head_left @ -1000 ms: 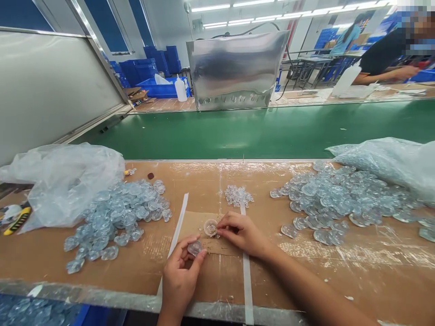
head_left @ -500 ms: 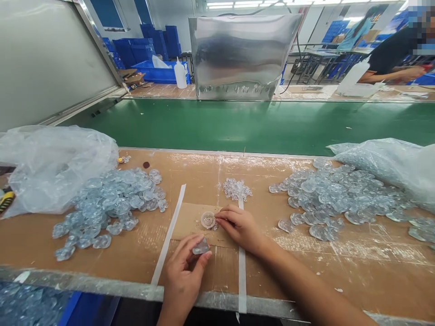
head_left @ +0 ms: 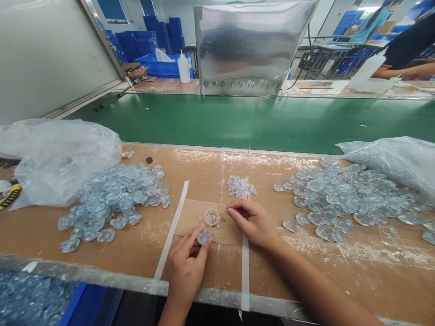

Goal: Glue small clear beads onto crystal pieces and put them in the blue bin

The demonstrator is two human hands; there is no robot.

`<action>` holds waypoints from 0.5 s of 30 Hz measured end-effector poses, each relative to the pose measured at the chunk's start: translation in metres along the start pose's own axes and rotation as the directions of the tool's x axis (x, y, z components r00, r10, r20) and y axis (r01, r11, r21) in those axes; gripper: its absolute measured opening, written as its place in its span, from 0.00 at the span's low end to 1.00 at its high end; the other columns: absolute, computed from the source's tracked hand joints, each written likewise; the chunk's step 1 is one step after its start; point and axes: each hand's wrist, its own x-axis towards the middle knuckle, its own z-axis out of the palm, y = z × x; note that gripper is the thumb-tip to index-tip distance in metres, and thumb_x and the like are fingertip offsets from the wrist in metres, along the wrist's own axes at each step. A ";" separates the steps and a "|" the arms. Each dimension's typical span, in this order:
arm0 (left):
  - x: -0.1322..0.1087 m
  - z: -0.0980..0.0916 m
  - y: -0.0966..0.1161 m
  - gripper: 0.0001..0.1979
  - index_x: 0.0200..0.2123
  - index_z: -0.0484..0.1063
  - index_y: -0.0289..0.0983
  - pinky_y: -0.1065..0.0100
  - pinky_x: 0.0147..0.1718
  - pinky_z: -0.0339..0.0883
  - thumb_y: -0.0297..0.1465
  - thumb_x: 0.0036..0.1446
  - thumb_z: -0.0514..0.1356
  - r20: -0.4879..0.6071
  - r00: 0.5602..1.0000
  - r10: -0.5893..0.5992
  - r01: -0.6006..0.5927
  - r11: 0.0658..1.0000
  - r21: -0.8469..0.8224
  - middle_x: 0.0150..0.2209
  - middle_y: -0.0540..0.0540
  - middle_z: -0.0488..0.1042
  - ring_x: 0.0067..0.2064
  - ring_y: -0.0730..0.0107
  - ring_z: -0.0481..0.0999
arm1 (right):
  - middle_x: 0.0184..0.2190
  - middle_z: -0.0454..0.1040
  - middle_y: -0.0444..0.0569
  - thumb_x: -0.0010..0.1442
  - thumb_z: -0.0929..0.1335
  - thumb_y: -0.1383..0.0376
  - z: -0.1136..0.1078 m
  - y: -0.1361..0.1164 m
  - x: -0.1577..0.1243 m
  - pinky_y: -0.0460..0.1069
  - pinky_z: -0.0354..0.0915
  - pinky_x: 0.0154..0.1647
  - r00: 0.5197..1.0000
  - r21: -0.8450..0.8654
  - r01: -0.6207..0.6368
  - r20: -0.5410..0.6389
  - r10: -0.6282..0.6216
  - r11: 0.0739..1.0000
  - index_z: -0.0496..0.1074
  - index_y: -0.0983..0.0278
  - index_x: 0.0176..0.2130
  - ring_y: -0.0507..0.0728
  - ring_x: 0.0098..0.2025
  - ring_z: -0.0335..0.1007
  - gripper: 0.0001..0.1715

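Observation:
Between the thumb and fingers of my left hand (head_left: 186,260) is a clear, rounded plastic piece (head_left: 204,236), held just in front of a small round clear cup (head_left: 211,217). My right hand (head_left: 249,222) pinches a thin pale stick (head_left: 222,211), like a toothpick, whose far end reaches the cup's rim. What lies inside the cup is too small to make out. Cup and crumbs sit on a cardboard sheet (head_left: 190,210). Beyond my right hand lies a small heap of tiny clear parts (head_left: 240,186).
Heaps of clear plastic pieces lie left (head_left: 115,194) and right (head_left: 326,194), beside plastic bags (head_left: 68,154) (head_left: 401,158). A green belt (head_left: 220,117) runs behind the table. A blue bin (head_left: 81,303) stands below the front edge. Across the belt is another person's arm (head_left: 408,70).
My right hand has drawn back slightly from the cup, and the stick now shows. My left hand has turned the clear piece and brought it nearer the cup. The view has shifted a little.

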 end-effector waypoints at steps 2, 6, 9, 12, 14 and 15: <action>0.001 0.001 0.000 0.12 0.43 0.79 0.42 0.76 0.26 0.76 0.31 0.53 0.65 -0.008 1.000 0.004 -0.003 1.000 0.015 0.32 0.50 0.81 0.25 0.73 0.79 | 0.28 0.74 0.47 0.62 0.68 0.62 -0.002 -0.005 0.000 0.46 0.63 0.28 0.997 0.113 -0.078 0.005 0.078 0.991 0.74 0.64 0.32 0.51 0.28 0.67 0.08; 0.002 0.001 0.003 0.13 0.43 0.78 0.45 0.79 0.29 0.76 0.28 0.54 0.64 0.016 0.998 0.055 -0.055 0.999 0.000 0.38 0.51 0.81 0.30 0.76 0.80 | 0.27 0.73 0.47 0.61 0.68 0.62 -0.003 -0.014 -0.001 0.46 0.62 0.27 0.984 0.221 -0.157 0.111 0.136 0.963 0.74 0.64 0.32 0.50 0.27 0.67 0.09; 0.003 0.001 0.005 0.14 0.44 0.78 0.47 0.80 0.31 0.75 0.27 0.55 0.64 0.041 0.997 0.067 -0.067 0.998 0.000 0.40 0.52 0.81 0.33 0.76 0.80 | 0.29 0.74 0.48 0.61 0.68 0.63 -0.001 -0.019 -0.003 0.46 0.63 0.29 0.975 0.189 -0.155 0.190 0.118 0.970 0.74 0.64 0.32 0.51 0.30 0.68 0.08; 0.003 0.001 0.004 0.14 0.44 0.78 0.47 0.81 0.30 0.75 0.27 0.55 0.63 0.044 0.997 0.068 -0.068 0.998 0.003 0.40 0.53 0.80 0.31 0.78 0.80 | 0.29 0.74 0.48 0.61 0.67 0.63 0.002 -0.020 -0.004 0.46 0.62 0.29 0.968 0.178 -0.150 0.225 0.108 0.972 0.74 0.64 0.32 0.51 0.30 0.68 0.08; 0.004 0.001 0.004 0.13 0.44 0.78 0.47 0.81 0.30 0.75 0.27 0.56 0.63 0.043 0.996 0.074 -0.075 0.997 0.014 0.39 0.53 0.80 0.31 0.78 0.80 | 0.29 0.74 0.48 0.61 0.67 0.64 0.003 -0.019 -0.004 0.46 0.62 0.29 0.967 0.170 -0.146 0.232 0.105 0.974 0.74 0.64 0.32 0.51 0.30 0.68 0.08; 0.004 0.001 0.003 0.13 0.44 0.78 0.47 0.81 0.31 0.75 0.27 0.56 0.63 0.049 0.996 0.080 -0.081 0.997 0.021 0.40 0.52 0.80 0.31 0.78 0.80 | 0.29 0.74 0.48 0.61 0.67 0.64 0.003 -0.018 -0.004 0.46 0.61 0.29 0.967 0.164 -0.142 0.233 0.102 0.976 0.74 0.64 0.32 0.51 0.30 0.67 0.08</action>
